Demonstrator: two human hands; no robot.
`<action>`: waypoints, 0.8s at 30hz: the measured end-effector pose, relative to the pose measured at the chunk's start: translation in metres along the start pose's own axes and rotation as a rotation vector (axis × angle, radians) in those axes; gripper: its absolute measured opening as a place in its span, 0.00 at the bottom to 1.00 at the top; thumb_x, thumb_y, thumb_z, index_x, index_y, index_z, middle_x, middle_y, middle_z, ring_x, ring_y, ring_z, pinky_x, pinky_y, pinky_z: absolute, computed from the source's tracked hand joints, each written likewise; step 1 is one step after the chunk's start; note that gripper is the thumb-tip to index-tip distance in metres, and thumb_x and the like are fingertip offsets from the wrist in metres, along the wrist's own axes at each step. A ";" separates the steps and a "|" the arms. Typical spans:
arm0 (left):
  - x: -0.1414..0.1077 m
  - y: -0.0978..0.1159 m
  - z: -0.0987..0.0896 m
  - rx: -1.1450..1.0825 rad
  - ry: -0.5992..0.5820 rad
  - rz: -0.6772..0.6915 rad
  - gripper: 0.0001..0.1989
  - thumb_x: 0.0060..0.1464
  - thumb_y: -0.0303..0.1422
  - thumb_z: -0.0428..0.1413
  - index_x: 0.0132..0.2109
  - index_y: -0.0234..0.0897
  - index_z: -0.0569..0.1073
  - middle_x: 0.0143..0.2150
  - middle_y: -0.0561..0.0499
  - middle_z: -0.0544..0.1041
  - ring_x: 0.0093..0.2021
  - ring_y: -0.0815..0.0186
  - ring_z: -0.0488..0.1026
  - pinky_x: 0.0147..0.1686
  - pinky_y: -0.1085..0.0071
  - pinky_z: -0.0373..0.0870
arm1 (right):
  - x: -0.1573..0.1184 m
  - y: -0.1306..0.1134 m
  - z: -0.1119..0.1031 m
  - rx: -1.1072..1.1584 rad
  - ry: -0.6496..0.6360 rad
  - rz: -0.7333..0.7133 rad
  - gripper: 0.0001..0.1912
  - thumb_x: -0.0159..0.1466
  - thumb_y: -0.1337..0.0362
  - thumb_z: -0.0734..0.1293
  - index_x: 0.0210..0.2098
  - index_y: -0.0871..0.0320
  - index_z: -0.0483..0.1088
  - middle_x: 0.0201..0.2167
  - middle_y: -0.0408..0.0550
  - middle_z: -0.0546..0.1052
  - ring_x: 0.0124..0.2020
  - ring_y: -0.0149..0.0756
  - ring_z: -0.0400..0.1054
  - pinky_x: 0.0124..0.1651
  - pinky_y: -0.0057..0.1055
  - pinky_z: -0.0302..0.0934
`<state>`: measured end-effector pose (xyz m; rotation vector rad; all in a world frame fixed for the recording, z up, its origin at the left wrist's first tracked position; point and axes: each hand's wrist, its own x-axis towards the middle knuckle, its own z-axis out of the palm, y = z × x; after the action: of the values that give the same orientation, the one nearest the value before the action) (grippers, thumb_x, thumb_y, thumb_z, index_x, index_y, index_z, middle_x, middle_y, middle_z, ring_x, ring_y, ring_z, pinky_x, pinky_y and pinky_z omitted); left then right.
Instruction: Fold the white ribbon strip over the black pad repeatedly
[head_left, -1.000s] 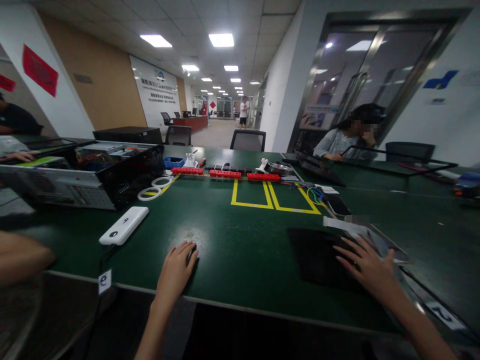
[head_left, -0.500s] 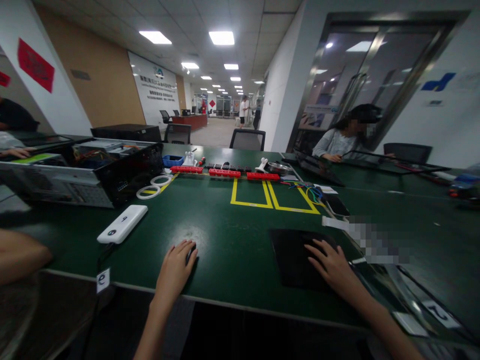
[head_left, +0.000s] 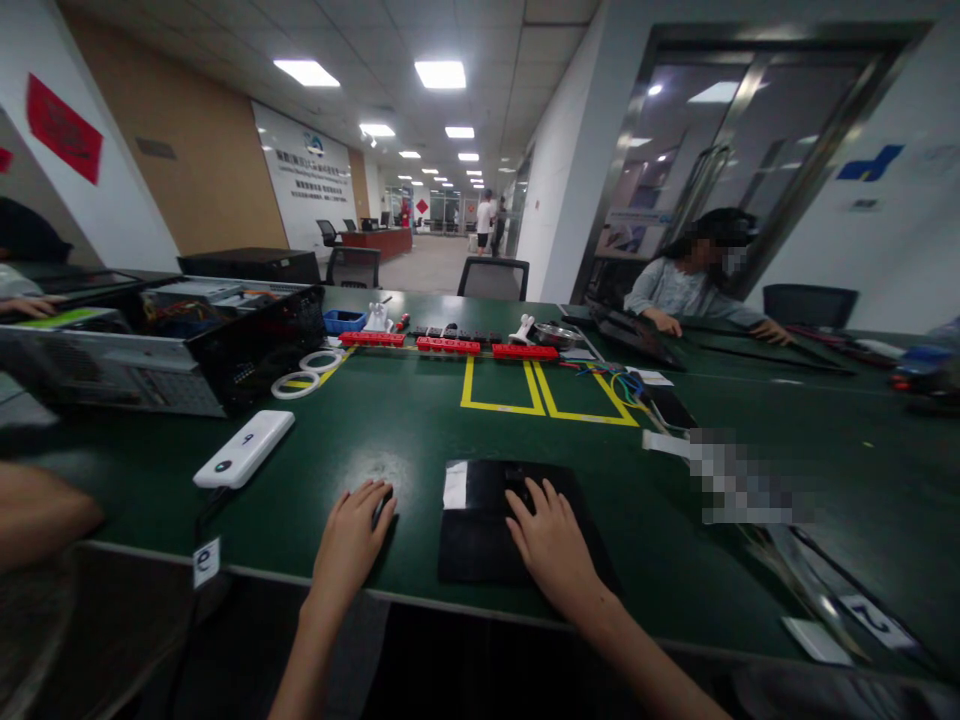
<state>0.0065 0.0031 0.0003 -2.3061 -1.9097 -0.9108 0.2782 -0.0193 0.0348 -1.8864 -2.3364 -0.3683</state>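
My right hand point(head_left: 551, 540) lies flat, fingers spread, on a black flat pad point(head_left: 480, 520) near the front edge of the green table point(head_left: 420, 420). The pad has a small white label at its left edge. My left hand point(head_left: 352, 535) rests palm down on the table to the left of the pad, over a small dark object that shows only at the fingertips. A white power bank point(head_left: 244, 448) lies further left with a cable running over the table edge.
An open computer case point(head_left: 172, 345) and white tape rings point(head_left: 296, 385) stand at the left. Red terminal strips point(head_left: 450, 346), yellow tape boxes point(head_left: 544, 392) and coloured wires point(head_left: 626, 385) lie across the middle. A person point(head_left: 690, 285) sits at the far right, and another person's arm point(head_left: 41, 510) is at the left edge.
My right hand has slid the black pad leftwards along the table, from the right side to just beside my left hand. My left hand has stayed in place.
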 end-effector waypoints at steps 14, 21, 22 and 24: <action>-0.005 0.015 -0.015 -0.144 -0.042 0.329 0.13 0.59 0.34 0.51 0.49 0.39 0.74 0.46 0.47 0.78 0.47 0.60 0.74 0.49 0.60 0.70 | 0.015 0.014 -0.018 0.326 0.076 0.080 0.21 0.66 0.59 0.55 0.55 0.61 0.65 0.53 0.57 0.70 0.53 0.44 0.64 0.54 0.42 0.58; -0.008 0.035 -0.010 -0.172 -0.092 0.367 0.13 0.59 0.33 0.51 0.51 0.40 0.73 0.47 0.48 0.78 0.47 0.60 0.73 0.49 0.60 0.70 | -0.028 0.168 -0.020 0.251 0.495 0.874 0.24 0.60 0.51 0.54 0.46 0.61 0.67 0.40 0.61 0.73 0.43 0.52 0.67 0.41 0.46 0.61; -0.008 0.039 -0.010 -0.175 -0.101 0.365 0.13 0.59 0.32 0.51 0.51 0.40 0.73 0.46 0.48 0.78 0.47 0.60 0.73 0.49 0.60 0.70 | -0.037 0.186 -0.020 0.207 0.473 1.008 0.24 0.59 0.50 0.54 0.44 0.60 0.68 0.39 0.63 0.73 0.42 0.54 0.67 0.37 0.47 0.60; -0.005 0.045 -0.010 -0.177 -0.113 0.343 0.13 0.59 0.31 0.51 0.50 0.40 0.73 0.46 0.48 0.78 0.46 0.61 0.73 0.48 0.61 0.70 | -0.050 0.213 -0.019 0.178 0.464 1.071 0.27 0.58 0.49 0.52 0.44 0.62 0.68 0.37 0.71 0.71 0.41 0.63 0.66 0.32 0.53 0.56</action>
<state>0.0425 -0.0165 0.0219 -2.7235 -1.4453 -0.9579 0.4949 -0.0297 0.0652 -2.2877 -0.8462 -0.3741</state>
